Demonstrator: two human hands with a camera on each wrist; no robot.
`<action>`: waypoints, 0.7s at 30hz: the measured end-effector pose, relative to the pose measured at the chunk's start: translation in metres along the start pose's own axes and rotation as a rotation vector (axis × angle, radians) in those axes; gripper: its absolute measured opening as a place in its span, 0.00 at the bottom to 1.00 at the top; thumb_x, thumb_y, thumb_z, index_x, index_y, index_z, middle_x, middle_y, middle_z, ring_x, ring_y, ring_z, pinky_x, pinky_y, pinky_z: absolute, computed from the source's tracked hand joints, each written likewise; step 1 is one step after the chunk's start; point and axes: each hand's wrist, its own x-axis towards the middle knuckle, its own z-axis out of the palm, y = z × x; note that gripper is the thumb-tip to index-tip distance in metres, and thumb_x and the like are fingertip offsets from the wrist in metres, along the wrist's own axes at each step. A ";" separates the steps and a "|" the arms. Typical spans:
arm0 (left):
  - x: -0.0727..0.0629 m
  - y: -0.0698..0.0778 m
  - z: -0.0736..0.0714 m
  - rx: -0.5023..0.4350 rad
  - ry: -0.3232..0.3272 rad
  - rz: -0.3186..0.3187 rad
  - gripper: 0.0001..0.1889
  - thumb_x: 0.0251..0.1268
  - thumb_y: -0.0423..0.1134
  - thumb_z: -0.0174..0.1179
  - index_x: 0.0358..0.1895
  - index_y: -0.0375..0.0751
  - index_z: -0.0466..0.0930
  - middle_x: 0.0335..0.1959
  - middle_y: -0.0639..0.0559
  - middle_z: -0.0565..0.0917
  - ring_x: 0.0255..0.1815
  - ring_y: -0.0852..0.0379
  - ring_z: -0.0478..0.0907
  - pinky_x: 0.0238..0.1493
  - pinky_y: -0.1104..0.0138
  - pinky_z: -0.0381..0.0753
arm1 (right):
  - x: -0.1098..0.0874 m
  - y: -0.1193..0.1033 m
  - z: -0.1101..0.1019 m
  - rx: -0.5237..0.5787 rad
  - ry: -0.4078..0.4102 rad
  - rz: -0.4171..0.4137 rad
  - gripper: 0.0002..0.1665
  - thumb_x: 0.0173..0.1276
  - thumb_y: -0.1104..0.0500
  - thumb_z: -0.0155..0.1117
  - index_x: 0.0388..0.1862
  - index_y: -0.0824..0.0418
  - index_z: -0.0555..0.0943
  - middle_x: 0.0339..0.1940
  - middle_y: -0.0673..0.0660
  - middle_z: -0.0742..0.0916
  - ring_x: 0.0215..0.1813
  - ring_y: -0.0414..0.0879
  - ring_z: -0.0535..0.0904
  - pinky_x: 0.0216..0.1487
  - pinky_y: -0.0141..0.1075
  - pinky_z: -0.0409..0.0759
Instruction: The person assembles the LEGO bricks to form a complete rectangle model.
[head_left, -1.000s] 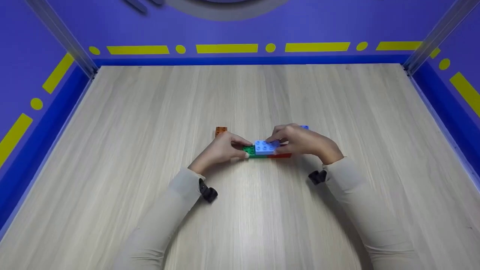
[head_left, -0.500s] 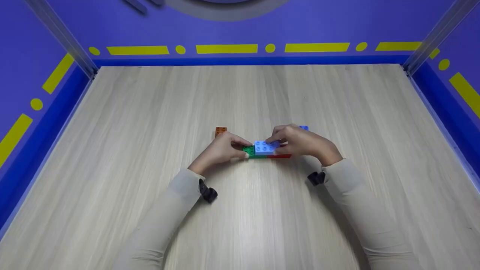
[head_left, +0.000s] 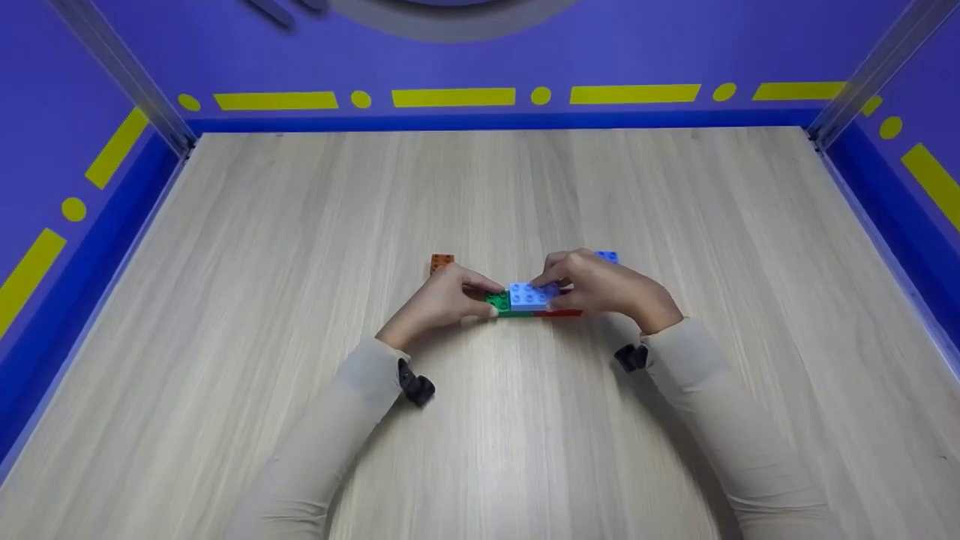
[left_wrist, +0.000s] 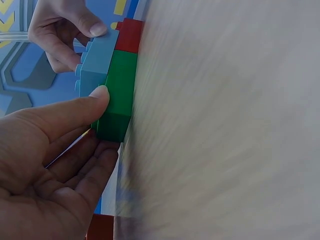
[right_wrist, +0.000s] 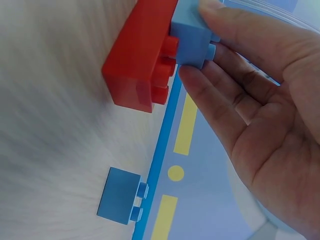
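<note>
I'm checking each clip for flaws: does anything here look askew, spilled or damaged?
Nothing stands out. The light blue brick sits squarely across the green brick and red brick, and the orange brick and separate blue brick rest studs-up on the table; no damage shows.

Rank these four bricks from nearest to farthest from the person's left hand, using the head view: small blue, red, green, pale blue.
1. Green brick: pinched by the left hand.
2. Pale blue brick: on top, reaching rightward.
3. Red brick: right of the green one, mostly hidden.
4. Small blue brick: apart, beyond the right hand.
</note>
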 end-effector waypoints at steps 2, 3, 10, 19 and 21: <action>0.000 0.000 -0.001 0.000 0.001 -0.005 0.16 0.54 0.34 0.70 0.47 0.50 0.87 0.47 0.55 0.86 0.49 0.58 0.81 0.53 0.61 0.78 | 0.001 0.000 0.000 0.001 0.001 -0.002 0.18 0.60 0.68 0.67 0.50 0.65 0.85 0.41 0.58 0.85 0.44 0.47 0.81 0.46 0.41 0.82; 0.000 0.000 -0.001 0.000 0.001 -0.006 0.16 0.54 0.34 0.70 0.47 0.49 0.87 0.47 0.54 0.86 0.49 0.57 0.81 0.54 0.61 0.78 | 0.001 0.000 -0.001 0.002 0.000 -0.003 0.18 0.60 0.68 0.67 0.50 0.65 0.85 0.41 0.58 0.85 0.44 0.47 0.81 0.46 0.41 0.82; 0.001 -0.001 0.000 0.006 -0.008 0.006 0.16 0.54 0.35 0.70 0.48 0.48 0.87 0.48 0.53 0.86 0.50 0.58 0.80 0.55 0.61 0.78 | 0.000 0.001 0.000 0.019 0.003 0.003 0.18 0.59 0.68 0.68 0.50 0.64 0.85 0.41 0.58 0.86 0.44 0.47 0.82 0.46 0.41 0.83; 0.000 0.000 -0.001 0.004 -0.016 0.029 0.15 0.55 0.35 0.69 0.48 0.48 0.87 0.49 0.53 0.86 0.52 0.56 0.81 0.56 0.60 0.78 | 0.000 0.004 -0.001 -0.004 0.008 -0.019 0.19 0.58 0.66 0.70 0.51 0.64 0.85 0.40 0.58 0.85 0.44 0.47 0.82 0.44 0.39 0.83; 0.000 0.000 -0.001 0.006 -0.017 0.034 0.15 0.56 0.35 0.69 0.49 0.47 0.86 0.50 0.52 0.86 0.52 0.56 0.80 0.56 0.61 0.78 | 0.001 0.005 -0.001 0.004 0.005 -0.020 0.19 0.58 0.66 0.70 0.51 0.64 0.85 0.40 0.58 0.85 0.45 0.48 0.82 0.45 0.40 0.83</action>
